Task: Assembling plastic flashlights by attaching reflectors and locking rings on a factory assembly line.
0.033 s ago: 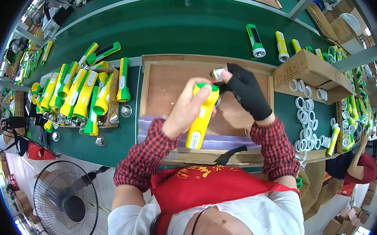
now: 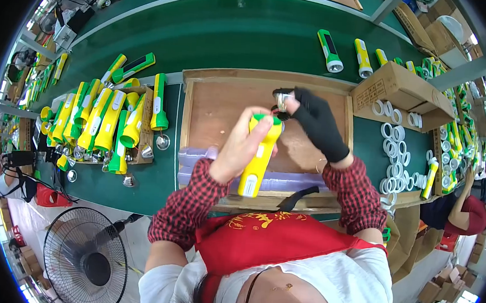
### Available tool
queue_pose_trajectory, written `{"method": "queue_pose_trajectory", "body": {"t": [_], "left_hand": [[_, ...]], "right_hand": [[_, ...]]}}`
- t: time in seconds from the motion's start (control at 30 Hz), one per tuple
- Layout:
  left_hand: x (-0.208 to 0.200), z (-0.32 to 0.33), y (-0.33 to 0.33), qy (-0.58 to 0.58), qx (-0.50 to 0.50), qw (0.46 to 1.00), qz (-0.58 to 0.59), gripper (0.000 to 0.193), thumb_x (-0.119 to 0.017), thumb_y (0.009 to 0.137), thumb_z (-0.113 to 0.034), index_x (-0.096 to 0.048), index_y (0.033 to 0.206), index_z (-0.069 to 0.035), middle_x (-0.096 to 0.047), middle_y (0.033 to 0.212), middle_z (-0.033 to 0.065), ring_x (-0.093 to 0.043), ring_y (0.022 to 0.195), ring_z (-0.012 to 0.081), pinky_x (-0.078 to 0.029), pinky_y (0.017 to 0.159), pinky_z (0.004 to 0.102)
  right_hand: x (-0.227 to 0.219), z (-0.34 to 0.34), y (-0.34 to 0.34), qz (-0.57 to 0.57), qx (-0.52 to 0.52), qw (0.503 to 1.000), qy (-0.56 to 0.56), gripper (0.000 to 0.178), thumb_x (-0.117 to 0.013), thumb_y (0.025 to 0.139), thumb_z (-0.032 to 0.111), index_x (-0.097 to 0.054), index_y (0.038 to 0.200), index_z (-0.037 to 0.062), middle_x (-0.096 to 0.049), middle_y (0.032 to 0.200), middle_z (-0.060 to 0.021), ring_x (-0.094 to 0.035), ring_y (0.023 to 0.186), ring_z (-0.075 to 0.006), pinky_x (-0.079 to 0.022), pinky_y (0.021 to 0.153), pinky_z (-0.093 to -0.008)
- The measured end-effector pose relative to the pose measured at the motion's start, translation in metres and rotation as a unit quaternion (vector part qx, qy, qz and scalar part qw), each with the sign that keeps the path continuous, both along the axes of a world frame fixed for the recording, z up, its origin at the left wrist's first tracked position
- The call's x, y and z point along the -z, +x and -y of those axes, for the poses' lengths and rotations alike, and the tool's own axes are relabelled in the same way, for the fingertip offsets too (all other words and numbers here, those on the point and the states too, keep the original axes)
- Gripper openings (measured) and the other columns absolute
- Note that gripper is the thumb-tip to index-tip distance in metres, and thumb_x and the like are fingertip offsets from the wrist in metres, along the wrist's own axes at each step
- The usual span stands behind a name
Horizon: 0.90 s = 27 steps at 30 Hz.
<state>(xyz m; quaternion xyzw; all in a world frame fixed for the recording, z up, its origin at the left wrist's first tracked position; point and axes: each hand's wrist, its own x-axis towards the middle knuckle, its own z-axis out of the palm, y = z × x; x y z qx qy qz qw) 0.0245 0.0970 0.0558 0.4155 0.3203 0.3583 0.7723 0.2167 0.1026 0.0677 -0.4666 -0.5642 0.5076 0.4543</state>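
The person's left hand (image 2: 240,145), bare, is curling firmly around a yellow flashlight (image 2: 256,166), thumb pressing near its green rim, while the right hand (image 2: 316,120), in a black fingerless glove, is bending its fingers in and pinching a silver reflector cup (image 2: 282,101). From where I'm standing, the long green table (image 2: 223,34) is running across under everything. On it a wood-rimmed tray (image 2: 215,107) is lying right in front of the person, and the flashlight is hovering above it, tilting, its green-rimmed end pointing away from the red apron (image 2: 282,241). Down on the floor at the left, a black fan (image 2: 97,268) is standing beside the table. A cardboard box (image 2: 391,90) is sitting just right of the tray. Purple rolls (image 2: 286,182) are lying along the tray's near side. Left of the tray, more yellow and green flashlights (image 2: 110,121) are leaning together in a heap. White rings (image 2: 391,172) are spreading below the box, and loose silver reflectors (image 2: 163,142) are resting near the heap.
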Motion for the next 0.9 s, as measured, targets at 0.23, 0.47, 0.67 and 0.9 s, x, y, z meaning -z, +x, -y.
{"method": "queue_pose_trajectory", "body": {"t": [0.23, 0.47, 0.67, 0.9], "left_hand": [[0.041, 0.064, -0.003, -0.130, 0.056, 0.987, 0.078, 0.042, -0.054, 0.097, -0.041, -0.044, 0.121, -0.008, -0.059, 0.093, 0.0077, -0.063, 0.075, 0.0192, -0.055, 0.066, 0.0326], [0.055, 0.080, -0.012, -0.151, 0.031, 0.986, 0.064, 0.034, -0.060, 0.095, -0.027, -0.045, 0.116, -0.006, -0.058, 0.088, 0.0106, -0.065, 0.064, 0.0193, -0.057, 0.058, 0.0323], [0.052, 0.083, -0.019, -0.135, 0.001, 0.989, 0.054, 0.033, -0.056, 0.097, -0.030, -0.045, 0.115, -0.005, -0.058, 0.086, 0.0112, -0.065, 0.066, 0.0193, -0.057, 0.060, 0.0325], [0.053, 0.082, -0.020, -0.141, 0.005, 0.987, 0.073, 0.037, -0.049, 0.100, -0.033, -0.044, 0.122, -0.003, -0.059, 0.089, 0.0115, -0.065, 0.071, 0.0200, -0.056, 0.067, 0.0316]], "right_hand": [[0.013, 0.078, -0.003, 0.289, -0.163, 0.910, 0.248, 0.033, -0.048, 0.098, 0.019, -0.054, 0.126, 0.0022, -0.051, 0.137, -0.0145, -0.042, 0.132, -0.0354, -0.038, 0.107, -0.0422], [0.065, 0.052, 0.001, 0.329, 0.025, 0.934, 0.135, 0.038, -0.063, 0.089, 0.026, -0.057, 0.118, 0.0026, -0.057, 0.123, -0.0158, -0.054, 0.115, -0.0341, -0.047, 0.092, -0.0397], [0.102, 0.019, -0.006, 0.450, 0.063, 0.873, 0.176, 0.052, -0.073, 0.078, 0.032, -0.055, 0.118, 0.0040, -0.058, 0.116, -0.0174, -0.054, 0.111, -0.0351, -0.047, 0.089, -0.0434], [0.068, 0.041, -0.004, 0.353, 0.044, 0.912, 0.202, 0.049, -0.071, 0.083, 0.022, -0.054, 0.126, 0.0040, -0.059, 0.112, -0.0152, -0.059, 0.101, -0.0307, -0.049, 0.084, -0.0379]]}}
